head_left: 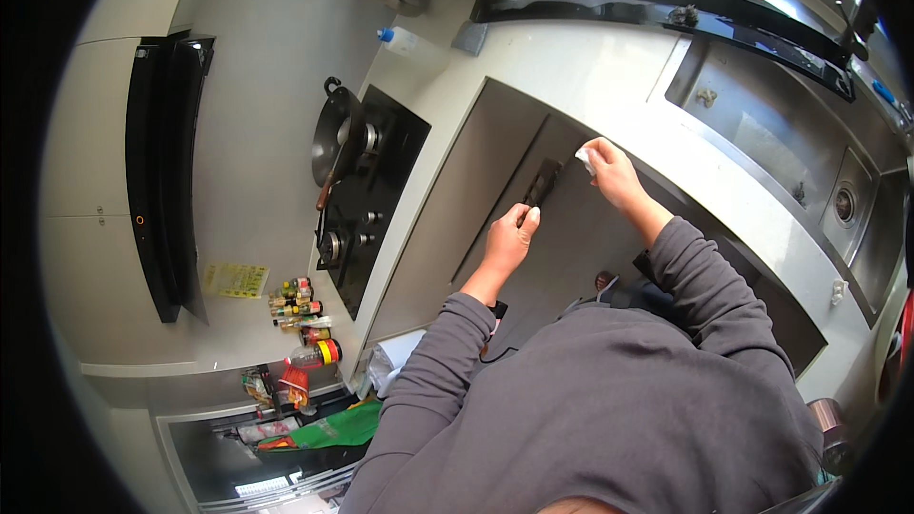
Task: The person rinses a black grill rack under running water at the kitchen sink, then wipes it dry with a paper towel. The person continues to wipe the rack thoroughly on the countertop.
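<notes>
My left hand (511, 233) is closed on one end of a dark, flat, narrow piece (544, 182), which points up and away from the thumb. Its exact kind I cannot make out. Higher and to the right, near the counter edge, my right hand (613, 171) pinches a small crumpled white wipe (586, 160). A short gap separates the wipe from the dark piece. Both hands are in the air in front of the counter.
A long black glossy panel (609, 14) lies along the white counter (543, 52). To the right is a steel sink (762, 133). On the left, a wok (335, 138) rests on the black gas hob (400, 133), with several sauce bottles (303, 307) nearer me.
</notes>
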`<move>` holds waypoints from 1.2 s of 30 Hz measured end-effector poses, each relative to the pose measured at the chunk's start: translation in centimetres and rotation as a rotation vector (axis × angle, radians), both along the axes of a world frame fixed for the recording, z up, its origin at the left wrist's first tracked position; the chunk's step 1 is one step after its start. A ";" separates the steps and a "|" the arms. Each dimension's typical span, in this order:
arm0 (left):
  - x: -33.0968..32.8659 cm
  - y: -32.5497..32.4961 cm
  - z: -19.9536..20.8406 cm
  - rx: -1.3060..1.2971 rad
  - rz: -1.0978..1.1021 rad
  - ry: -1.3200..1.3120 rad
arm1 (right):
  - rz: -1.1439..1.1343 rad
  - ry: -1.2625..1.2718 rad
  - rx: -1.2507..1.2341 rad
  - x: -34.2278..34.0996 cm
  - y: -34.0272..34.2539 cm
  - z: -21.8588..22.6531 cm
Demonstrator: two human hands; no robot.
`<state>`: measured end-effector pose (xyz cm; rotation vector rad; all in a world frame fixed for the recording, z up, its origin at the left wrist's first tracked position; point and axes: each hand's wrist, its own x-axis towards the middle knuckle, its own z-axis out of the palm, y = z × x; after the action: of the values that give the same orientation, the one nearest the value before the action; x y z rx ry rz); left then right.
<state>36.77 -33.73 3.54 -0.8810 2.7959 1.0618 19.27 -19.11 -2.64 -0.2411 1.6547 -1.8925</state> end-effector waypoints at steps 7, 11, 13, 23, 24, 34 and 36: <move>2.5 -0.3 -2.4 0.016 0.102 0.035 | 0.167 -0.299 -0.350 4.6 -2.5 -1.0; 3.4 0.4 -2.9 0.008 0.171 0.021 | 0.094 -0.131 -0.140 6.9 -4.4 -0.4; 3.9 0.8 -3.1 -0.016 0.190 0.021 | 0.065 -0.119 -0.034 7.2 -5.0 -0.4; 4.9 1.8 -3.4 -0.098 0.240 0.043 | -0.118 0.176 -0.069 8.4 -6.6 -0.6; 4.8 1.8 -3.4 -0.091 0.247 0.032 | -0.063 0.167 0.018 8.1 -6.7 -0.6; 6.3 1.7 -3.6 -0.058 0.318 0.021 | 0.044 -0.206 -0.188 6.7 -5.8 -1.9; 6.2 1.7 -3.7 -0.056 0.331 0.012 | 0.123 -0.141 -0.107 8.0 -5.7 -1.7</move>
<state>42.93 -32.06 -0.12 -1.3858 2.7635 1.0251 27.25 -24.82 -4.33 -0.2411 1.4158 -1.8632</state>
